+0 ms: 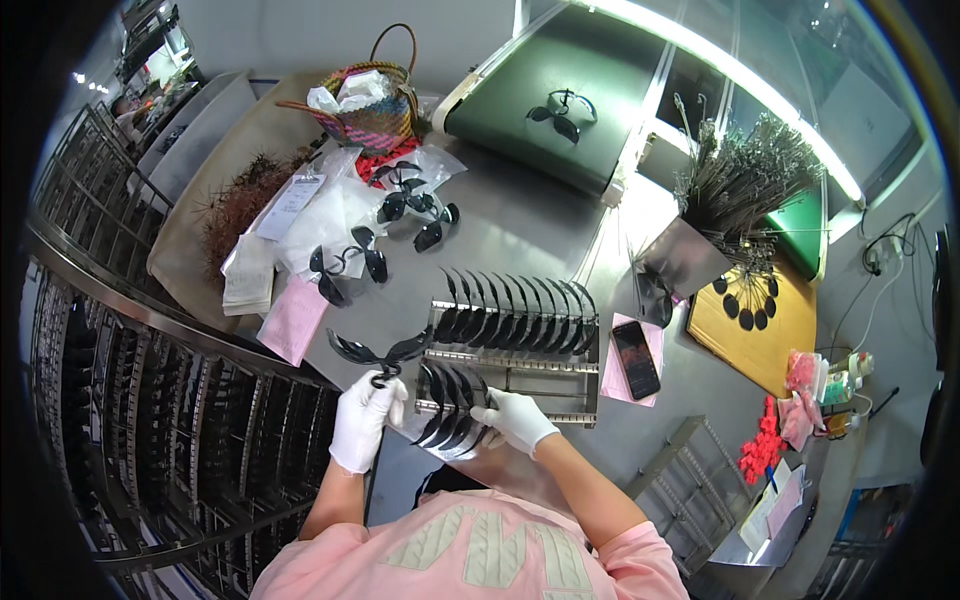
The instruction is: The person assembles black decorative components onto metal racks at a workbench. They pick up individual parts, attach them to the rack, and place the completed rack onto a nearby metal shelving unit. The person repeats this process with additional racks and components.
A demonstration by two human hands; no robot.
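Note:
My left hand [366,418], in a white glove, is closed round the stem of a cluster of glossy black lenses [382,346], raised left of a metal rack [540,364]. My right hand [514,418], gloved too, pinches the edge of a curved black lens [484,396] at the right end of the rack's front row. Several more curved lenses [446,400] stand on edge in that row. Behind them a longer row of black lenses [510,318] fills the rack's back part.
Loose lens clusters [350,262] lie on the steel table at left, near a woven basket [368,105]. A green conveyor belt [560,80] stands behind. To the right are a phone [635,358], a yellow board [740,325] and an unloaded rack [690,485]. Tall racks [180,430] line the left.

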